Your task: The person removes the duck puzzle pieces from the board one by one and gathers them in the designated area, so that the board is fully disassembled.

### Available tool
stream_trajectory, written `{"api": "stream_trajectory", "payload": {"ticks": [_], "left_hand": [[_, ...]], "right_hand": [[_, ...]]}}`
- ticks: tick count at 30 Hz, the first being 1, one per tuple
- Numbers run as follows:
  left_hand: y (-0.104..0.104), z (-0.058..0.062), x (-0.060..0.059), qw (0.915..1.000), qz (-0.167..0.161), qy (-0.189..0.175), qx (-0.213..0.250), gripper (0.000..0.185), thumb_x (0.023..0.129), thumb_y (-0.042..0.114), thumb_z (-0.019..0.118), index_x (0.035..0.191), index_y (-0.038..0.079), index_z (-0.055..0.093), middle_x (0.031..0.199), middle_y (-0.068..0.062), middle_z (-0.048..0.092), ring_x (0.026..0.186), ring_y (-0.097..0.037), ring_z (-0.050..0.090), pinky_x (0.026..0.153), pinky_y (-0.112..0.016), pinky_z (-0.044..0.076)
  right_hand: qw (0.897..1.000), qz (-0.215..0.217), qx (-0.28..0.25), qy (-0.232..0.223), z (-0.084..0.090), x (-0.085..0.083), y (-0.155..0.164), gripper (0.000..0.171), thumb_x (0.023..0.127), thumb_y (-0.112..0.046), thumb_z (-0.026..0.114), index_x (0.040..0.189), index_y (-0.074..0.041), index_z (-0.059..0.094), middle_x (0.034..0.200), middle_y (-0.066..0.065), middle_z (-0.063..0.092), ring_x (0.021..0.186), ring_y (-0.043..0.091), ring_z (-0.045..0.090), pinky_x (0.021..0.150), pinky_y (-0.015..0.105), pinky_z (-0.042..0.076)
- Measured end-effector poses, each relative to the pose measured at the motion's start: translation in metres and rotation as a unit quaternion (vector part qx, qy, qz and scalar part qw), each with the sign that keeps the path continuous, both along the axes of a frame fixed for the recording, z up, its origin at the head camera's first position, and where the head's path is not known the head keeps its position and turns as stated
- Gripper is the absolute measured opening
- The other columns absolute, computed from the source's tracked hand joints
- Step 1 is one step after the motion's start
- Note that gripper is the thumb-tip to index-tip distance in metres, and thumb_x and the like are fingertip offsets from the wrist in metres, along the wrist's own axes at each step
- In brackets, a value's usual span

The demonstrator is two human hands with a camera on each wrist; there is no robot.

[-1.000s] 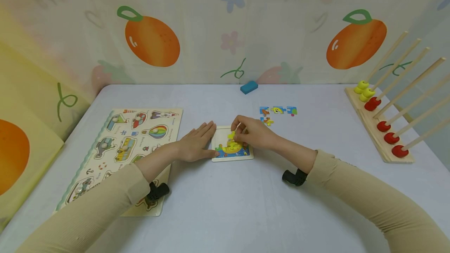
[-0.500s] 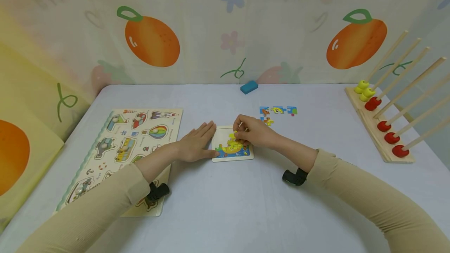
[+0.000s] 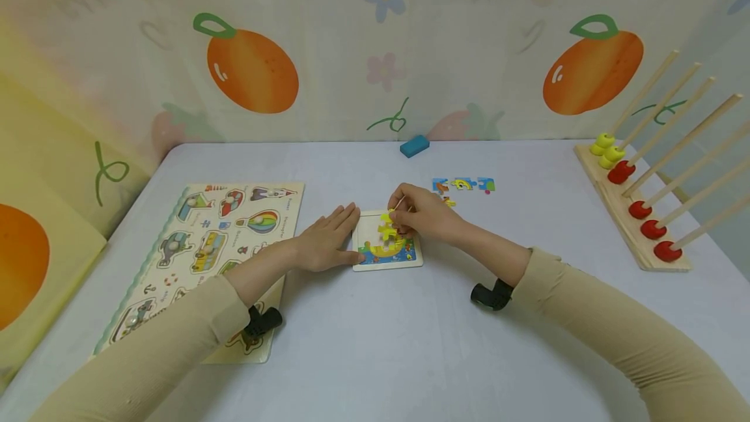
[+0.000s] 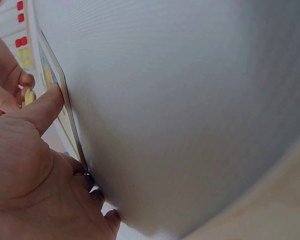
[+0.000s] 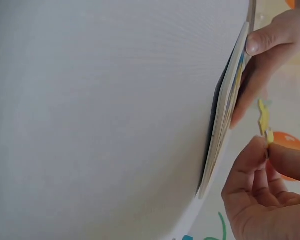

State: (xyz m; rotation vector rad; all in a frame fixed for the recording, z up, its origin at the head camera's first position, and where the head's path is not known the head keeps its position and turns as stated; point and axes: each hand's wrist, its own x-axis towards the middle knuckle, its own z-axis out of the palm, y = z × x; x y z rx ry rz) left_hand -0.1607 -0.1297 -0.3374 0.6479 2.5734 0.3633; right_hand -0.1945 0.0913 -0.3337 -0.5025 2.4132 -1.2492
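A small square jigsaw tray (image 3: 368, 263) lies mid-table with a partly built yellow and blue picture. My left hand (image 3: 328, 239) lies flat beside it, fingers straight, thumb (image 4: 42, 110) against the tray's left edge (image 4: 70, 115). My right hand (image 3: 418, 213) hovers over the tray's far right part and pinches a yellow puzzle piece (image 3: 387, 226) between thumb and fingertips. In the right wrist view the piece (image 5: 264, 122) hangs just clear of the tray edge (image 5: 225, 115).
Loose puzzle pieces (image 3: 463, 185) lie behind the right hand. A blue block (image 3: 414, 146) sits near the back wall. A vehicle peg-puzzle board (image 3: 211, 246) lies at left. A wooden rod rack with yellow and red beads (image 3: 635, 207) stands at right.
My right hand has lifted the yellow piece slightly up and back from the tray's picture. The left hand has stayed in place.
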Motion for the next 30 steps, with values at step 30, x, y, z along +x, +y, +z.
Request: {"api": "stream_trajectory", "payload": {"ticks": [30], "left_hand": [[-0.001,0.0,0.002,0.9999,-0.005,0.008,0.006,0.085,0.093,0.046,0.048,0.15,0.003,0.002,0.159,-0.013,-0.004,0.147,-0.033,-0.004,0.118,-0.056,0.007]], "right_hand": [[0.997,-0.07,-0.037,-0.022,0.01,-0.018,0.063,0.026,0.094,-0.013,0.052,0.117,-0.002,0.047,0.1,0.016,0.052,0.073,0.03,0.07,0.067,0.033,0.058]]}}
